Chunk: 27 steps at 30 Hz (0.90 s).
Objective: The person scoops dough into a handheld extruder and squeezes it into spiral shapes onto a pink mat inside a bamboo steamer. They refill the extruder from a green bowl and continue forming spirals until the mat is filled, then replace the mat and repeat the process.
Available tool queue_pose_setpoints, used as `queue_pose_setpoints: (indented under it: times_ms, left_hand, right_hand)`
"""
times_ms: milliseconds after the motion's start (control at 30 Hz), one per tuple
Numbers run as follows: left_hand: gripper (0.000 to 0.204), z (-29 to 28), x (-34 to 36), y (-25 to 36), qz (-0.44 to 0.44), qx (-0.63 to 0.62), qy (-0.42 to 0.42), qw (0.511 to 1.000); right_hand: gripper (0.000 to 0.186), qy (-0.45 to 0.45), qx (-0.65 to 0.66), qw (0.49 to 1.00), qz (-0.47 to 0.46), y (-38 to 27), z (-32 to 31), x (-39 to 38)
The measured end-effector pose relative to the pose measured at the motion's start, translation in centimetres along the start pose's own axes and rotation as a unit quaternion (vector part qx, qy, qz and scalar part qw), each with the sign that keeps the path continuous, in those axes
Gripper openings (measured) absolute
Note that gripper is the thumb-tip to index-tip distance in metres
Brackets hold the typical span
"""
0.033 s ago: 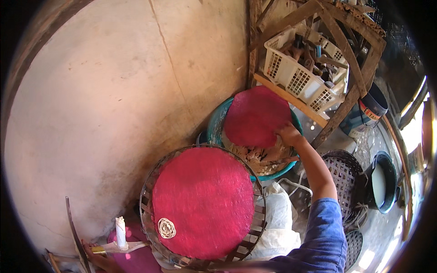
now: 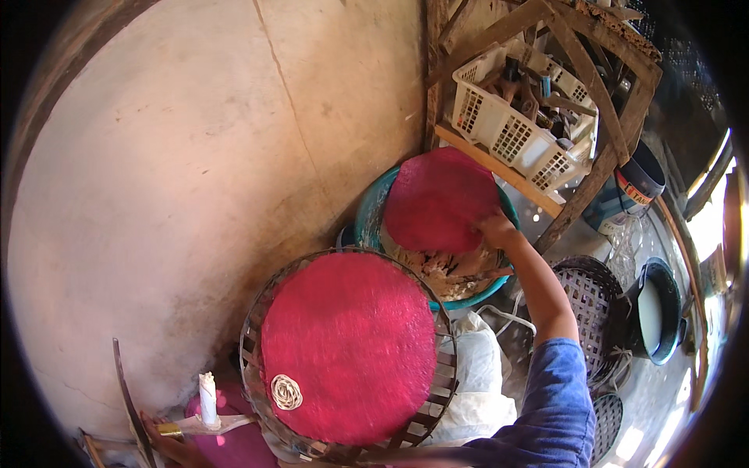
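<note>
My right hand [image 2: 497,230] reaches forward and pinches the edge of a dark pink round sheet [image 2: 437,195], which lies over pale, crumbly material [image 2: 445,277] in a teal tub [image 2: 370,195]. Nearer me, a bright pink disc [image 2: 347,335] sits in a woven round basket [image 2: 250,327], with a pale coiled bundle [image 2: 286,391] on it. At lower left my left hand [image 2: 164,444] is partly visible beside an upright dark stick [image 2: 127,378] and a flat brush [image 2: 187,427]; its fingers are mostly hidden. A white roll [image 2: 207,394] stands by the brush.
A wooden rack [image 2: 569,218] holds a white crate [image 2: 511,136] of tools. At right are a bucket [image 2: 605,207], woven baskets [image 2: 589,312] and a dark tub [image 2: 655,312] with pale liquid. A white sack [image 2: 476,366] lies behind the pink disc's basket; a stained wall [image 2: 172,156] rises at left.
</note>
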<state>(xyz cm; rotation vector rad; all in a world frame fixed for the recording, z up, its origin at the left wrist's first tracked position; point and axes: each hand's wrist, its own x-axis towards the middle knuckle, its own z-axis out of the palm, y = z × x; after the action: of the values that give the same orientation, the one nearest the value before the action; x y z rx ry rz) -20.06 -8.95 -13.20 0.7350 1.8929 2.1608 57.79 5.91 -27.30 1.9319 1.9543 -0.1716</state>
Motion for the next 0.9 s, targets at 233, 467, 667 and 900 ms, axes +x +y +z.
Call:
queue_pose_setpoints:
  times_ms: [233, 467, 667, 900]
  left_hand:
    - [0.043, 1.3, 0.4, -0.6, 0.024, 0.048, -0.017, 0.998]
    - [0.044, 2.8, 0.4, -0.5, 0.055, 0.108, -0.029, 0.992]
    - [0.045, 4.7, -0.3, -0.7, 0.065, 0.155, -0.035, 0.985]
    - [0.047, 5.5, 0.0, -0.2, 0.082, 0.168, -0.047, 0.981]
  right_hand:
    - [0.085, -0.035, 0.285, 0.956, 0.054, -3.4, -6.5, 6.6]
    - [0.087, 0.07, 0.244, 0.947, 0.199, -8.4, -2.5, 12.5]
    - [0.087, 0.101, 0.239, 0.945, 0.2, -7.9, 0.4, 13.7]
    - [0.085, 0.034, 0.246, 0.944, 0.219, -7.3, -2.1, 14.4]
